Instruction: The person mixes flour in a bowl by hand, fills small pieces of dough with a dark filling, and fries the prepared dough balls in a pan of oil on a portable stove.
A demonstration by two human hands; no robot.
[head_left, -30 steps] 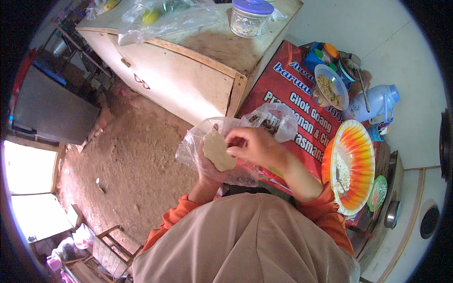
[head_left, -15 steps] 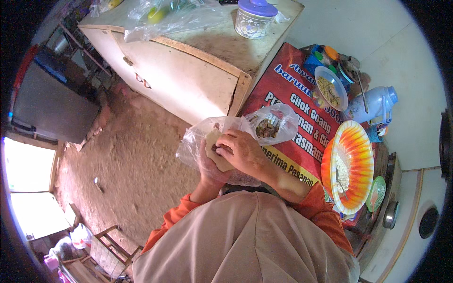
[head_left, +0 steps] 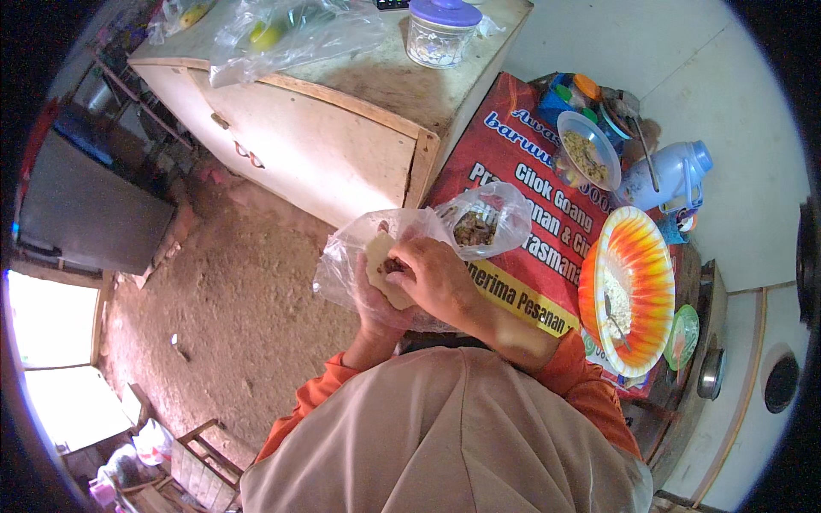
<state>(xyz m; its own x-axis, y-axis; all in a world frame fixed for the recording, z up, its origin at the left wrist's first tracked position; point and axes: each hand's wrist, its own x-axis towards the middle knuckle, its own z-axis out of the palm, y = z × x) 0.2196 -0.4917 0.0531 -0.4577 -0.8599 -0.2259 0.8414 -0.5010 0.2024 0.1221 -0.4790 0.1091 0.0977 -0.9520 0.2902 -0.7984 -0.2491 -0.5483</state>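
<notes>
A flat, pale piece of dough (head_left: 376, 267) lies in my left hand (head_left: 377, 309), whose fingers support it from below and along its edge. Over it, my right hand (head_left: 434, 272) pinches a bit of dark brown filling (head_left: 394, 266) against the dough's surface. Behind both hands spreads a clear plastic bag (head_left: 336, 256); how it is held is hidden. Just beyond my right hand sits an opened plastic bag of chunky brown filling (head_left: 475, 229).
A red printed banner (head_left: 547, 201) covers the table at right. On it stand an orange-and-white bowl of white flour (head_left: 654, 282), a bowl of yellowish food (head_left: 590, 154) and a blue jug (head_left: 663, 179). A white cabinet (head_left: 316, 145) bearing a lidded tub (head_left: 438, 43) is ahead.
The view has shifted slightly, so the surroundings sit a little farther left. My right fingers stay at the filling on the dough, with only a small movement.
</notes>
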